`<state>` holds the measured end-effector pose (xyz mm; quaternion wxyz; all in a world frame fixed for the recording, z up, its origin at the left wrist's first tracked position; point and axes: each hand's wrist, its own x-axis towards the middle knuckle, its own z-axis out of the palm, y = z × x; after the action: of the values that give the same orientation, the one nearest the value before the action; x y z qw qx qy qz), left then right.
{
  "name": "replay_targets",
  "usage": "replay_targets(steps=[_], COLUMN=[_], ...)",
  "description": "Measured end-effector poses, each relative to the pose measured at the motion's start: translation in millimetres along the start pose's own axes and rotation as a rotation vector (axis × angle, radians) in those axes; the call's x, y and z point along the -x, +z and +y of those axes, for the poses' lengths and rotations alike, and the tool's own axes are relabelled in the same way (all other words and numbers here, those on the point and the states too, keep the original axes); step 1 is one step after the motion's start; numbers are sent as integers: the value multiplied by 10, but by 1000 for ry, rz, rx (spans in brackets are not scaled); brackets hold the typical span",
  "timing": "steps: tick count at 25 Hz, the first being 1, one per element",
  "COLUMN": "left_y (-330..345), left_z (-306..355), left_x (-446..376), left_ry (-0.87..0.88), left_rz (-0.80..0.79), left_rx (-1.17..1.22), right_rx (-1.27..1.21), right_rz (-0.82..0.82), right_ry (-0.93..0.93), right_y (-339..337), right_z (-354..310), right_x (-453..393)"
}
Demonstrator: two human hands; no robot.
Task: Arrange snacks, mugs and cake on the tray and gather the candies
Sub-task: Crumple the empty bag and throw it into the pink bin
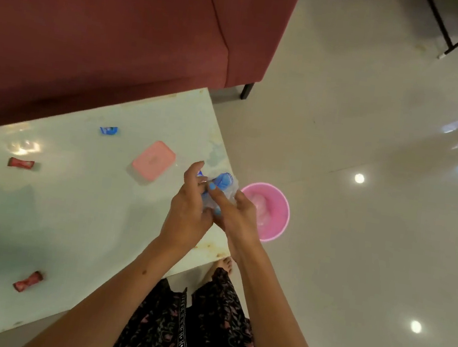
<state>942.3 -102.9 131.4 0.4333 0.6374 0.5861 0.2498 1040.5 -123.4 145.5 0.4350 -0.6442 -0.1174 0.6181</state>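
Both hands, left hand and right hand, curl their fingers round one crinkly blue-and-clear wrapper. Two red candies and one blue candy lie on the worktop. Labels too blurry to read.

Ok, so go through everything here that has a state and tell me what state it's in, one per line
Left hand: gripping the clear wrapper.
Right hand: pinching the same wrapper.
Clear wrapper: crumpled, held above the table edge.
Pink lid: flat on the table.
Blue candy: loose, wrapped.
Red candies: loose, wrapped.
Pink bucket: upright on the floor.
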Motion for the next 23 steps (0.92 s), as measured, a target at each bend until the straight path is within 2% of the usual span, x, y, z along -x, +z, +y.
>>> replay_targets(steps=[6, 8, 11, 13, 16, 20, 23], left_y=[638, 833, 1031, 1118, 1201, 1370, 1488], left_z=[-65, -93, -154, -248, -376, -444, -472], left_x=[-5, -36, -89, -148, -251, -417, -563], left_ry=[-93, -133, -159, -171, -230, -259, -266], left_rz=[-313, -355, -291, -191, -104, -126, -123], left_rx=[26, 27, 52, 56, 49, 44, 51], right_rx=[115, 207, 367, 467, 484, 827, 795], right_rz=[248, 325, 466, 490, 476, 563, 546], right_ry=[-29, -51, -34, -24, 8, -9, -27], right_y=[-592, -821, -1179, -1376, -1548, -1695, -1728], right_z=[143, 240, 427, 539, 679, 886, 1016], right_x=[-482, -652, -923, -1129, -1389, -1683, -1846])
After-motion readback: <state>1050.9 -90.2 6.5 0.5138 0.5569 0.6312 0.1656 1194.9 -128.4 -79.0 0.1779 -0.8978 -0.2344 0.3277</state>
